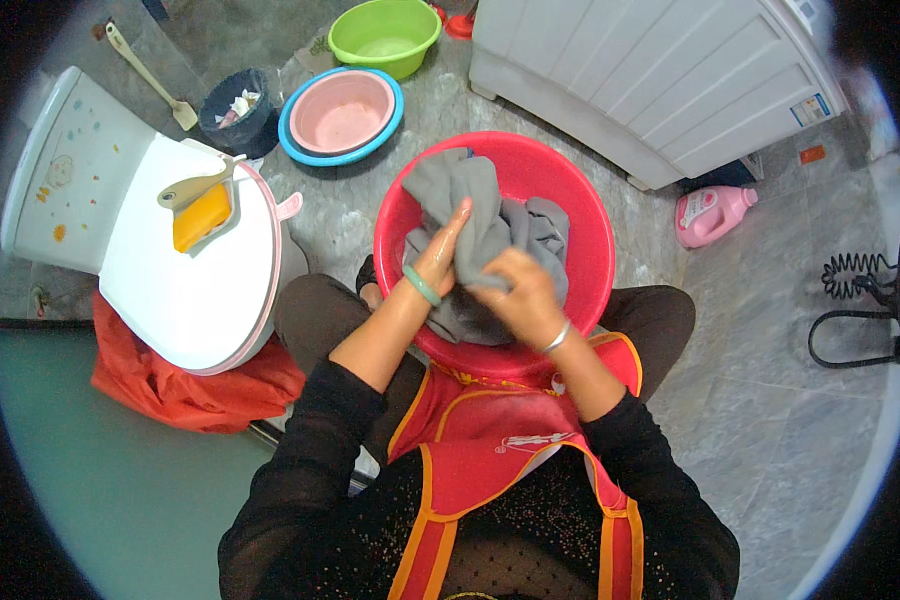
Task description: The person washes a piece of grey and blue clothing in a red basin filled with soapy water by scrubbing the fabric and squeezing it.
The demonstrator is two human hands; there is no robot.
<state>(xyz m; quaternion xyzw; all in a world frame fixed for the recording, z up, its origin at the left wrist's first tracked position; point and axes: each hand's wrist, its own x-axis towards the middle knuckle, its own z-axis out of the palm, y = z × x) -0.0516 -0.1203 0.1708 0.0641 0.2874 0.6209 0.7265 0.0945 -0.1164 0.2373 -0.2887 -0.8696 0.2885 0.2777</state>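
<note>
A wet grey cloth garment [472,187] lies bunched in a red plastic basin [596,225] between my knees. My left hand [442,251], wet and with a green bangle at its wrist, is held upright against the raised part of the garment, fingers pointing away from me. A fold of the same cloth is gripped by my right hand [521,292], which is blurred and wears a silver bangle. Both hands are over the near half of the basin. The underside of the garment is hidden.
Left, a yellow soap bar [201,217] in a soap dish rests on the closed toilet lid [187,300]. Beyond the red basin stand a pink basin [343,112] inside a blue one, a green basin [386,34] and a bin [236,131]. Right are a white appliance [630,82] and a pink detergent bottle [712,217].
</note>
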